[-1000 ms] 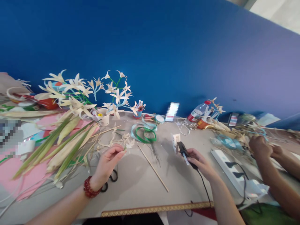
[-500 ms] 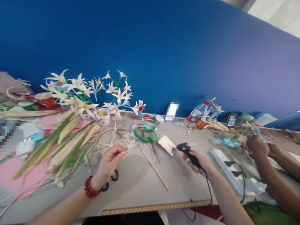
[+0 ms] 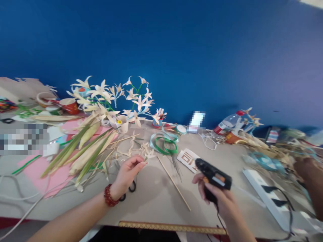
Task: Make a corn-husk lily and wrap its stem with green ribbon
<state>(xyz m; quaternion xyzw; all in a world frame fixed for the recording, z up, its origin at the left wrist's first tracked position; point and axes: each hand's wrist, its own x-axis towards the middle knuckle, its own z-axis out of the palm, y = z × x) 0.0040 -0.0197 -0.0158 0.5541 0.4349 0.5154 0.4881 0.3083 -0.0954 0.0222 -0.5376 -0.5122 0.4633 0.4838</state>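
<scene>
My right hand [image 3: 217,196] grips a black glue gun [image 3: 213,175] by its handle, held above the table with the nozzle pointing left toward a small card [image 3: 188,157]. Its cord runs down off the table edge. My left hand [image 3: 128,173], with a red bead bracelet on the wrist, pinches a small cream paper flower [image 3: 148,154] between fingertips. Black scissors [image 3: 128,186] lie under that hand. A thin wooden stick [image 3: 174,183] lies between my hands.
Cream paper lilies [image 3: 111,101] and long leaf strips [image 3: 83,151] crowd the left. Green and blue ribbon [image 3: 164,143], a bottle [image 3: 227,123] and a white power strip [image 3: 267,198] lie further right. Another person's hand [image 3: 306,168] works at the far right. A blue wall stands behind.
My right hand lifted the glue gun off the card and drew it toward me, turning it level. The view shifted left. My left hand kept its pinch on the flower.
</scene>
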